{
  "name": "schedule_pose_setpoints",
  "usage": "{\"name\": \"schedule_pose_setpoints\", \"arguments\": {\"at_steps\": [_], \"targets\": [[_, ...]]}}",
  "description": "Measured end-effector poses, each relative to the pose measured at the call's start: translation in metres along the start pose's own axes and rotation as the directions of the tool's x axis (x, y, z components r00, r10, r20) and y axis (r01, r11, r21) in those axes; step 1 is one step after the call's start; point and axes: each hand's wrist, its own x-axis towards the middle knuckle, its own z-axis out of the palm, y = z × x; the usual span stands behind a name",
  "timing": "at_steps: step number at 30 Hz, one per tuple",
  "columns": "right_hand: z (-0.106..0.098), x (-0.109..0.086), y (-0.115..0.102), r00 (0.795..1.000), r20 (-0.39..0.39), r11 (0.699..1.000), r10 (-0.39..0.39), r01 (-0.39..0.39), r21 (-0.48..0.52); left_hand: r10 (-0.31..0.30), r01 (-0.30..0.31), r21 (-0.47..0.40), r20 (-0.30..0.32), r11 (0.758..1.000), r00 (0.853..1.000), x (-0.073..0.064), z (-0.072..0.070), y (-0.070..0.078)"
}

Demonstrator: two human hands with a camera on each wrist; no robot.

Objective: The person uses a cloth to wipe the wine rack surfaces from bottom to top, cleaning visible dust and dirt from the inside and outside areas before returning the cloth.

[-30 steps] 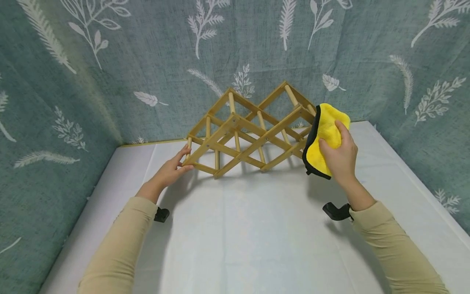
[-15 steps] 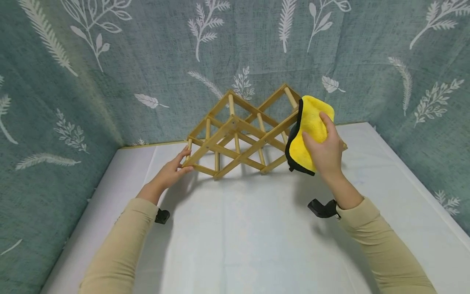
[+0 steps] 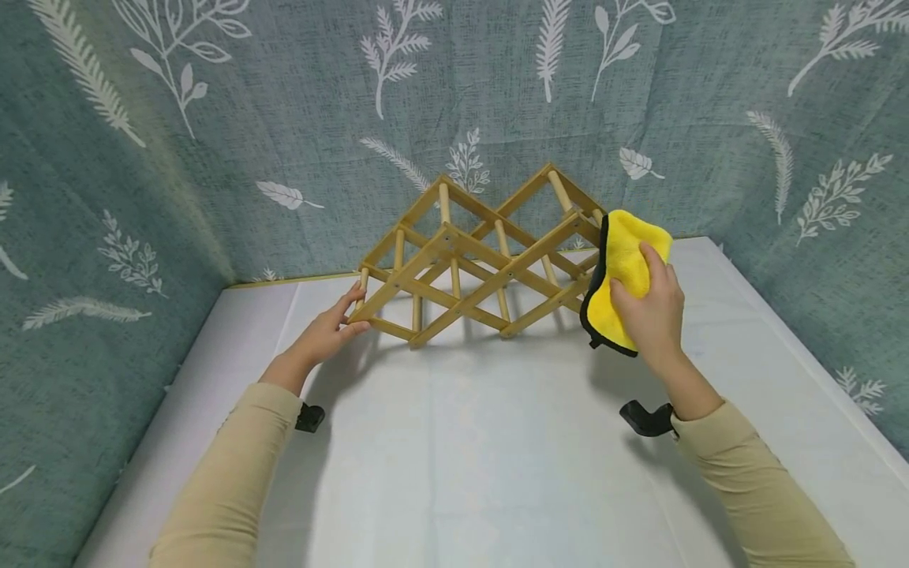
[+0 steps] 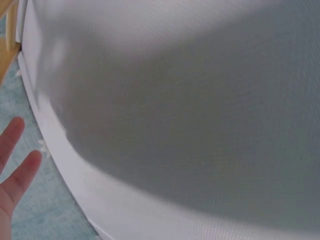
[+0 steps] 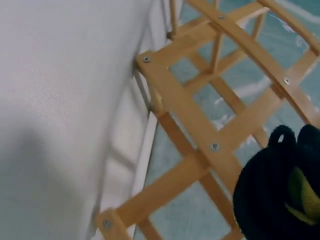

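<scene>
A folding wooden wine rack (image 3: pixel 510 274) with crisscross slats and round dowels stands towards the back of the white table. My left hand (image 3: pixel 323 335) holds its left end, thumb on the front slat and fingers by the end dowel. In the left wrist view two fingers (image 4: pixel 22 175) stick out, with a bit of the rack at the top left corner. My right hand (image 3: pixel 656 315) grips a yellow cloth (image 3: pixel 625 260) with black edging against the rack's right end, hiding that end. The right wrist view shows the cloth's dark side (image 5: pixel 260 195) and screwed slats (image 5: pixel 174 95).
The white-covered table (image 3: pixel 461 457) runs out towards the person. Behind it and at both sides hangs green-grey fabric (image 3: pixel 319 118) with white leaf prints. A black camera mount (image 3: pixel 646 418) juts from the right wrist, another (image 3: pixel 309 418) from the left.
My right hand slid the cloth left along the rack's right part, then back right and a little lower. The left hand and the rack keep their place.
</scene>
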Motion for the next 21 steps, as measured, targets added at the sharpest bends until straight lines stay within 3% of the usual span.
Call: {"name": "schedule_pose_setpoints", "arguments": {"at_steps": [6,10,17,21], "targets": [[0.018,0.001,-0.02,0.999,-0.006,0.992,-0.051,0.052,0.113,-0.008,0.008,0.001,0.0,1.0,1.0,0.0,-0.001,0.001],[0.023,0.003,-0.034,0.999,0.003,0.985,-0.046,0.045,0.165,-0.002,0.002,-0.001,-0.005,1.0,1.0,0.001,-0.001,-0.001],[0.013,-0.001,-0.04,1.0,0.016,0.978,-0.008,0.004,0.209,0.01,-0.01,-0.018,-0.008,1.0,1.0,0.0,0.001,-0.001],[0.002,-0.01,-0.039,0.999,0.04,0.982,0.014,-0.021,0.185,-0.003,0.003,-0.012,-0.001,1.0,1.0,-0.001,0.001,0.0]]}}
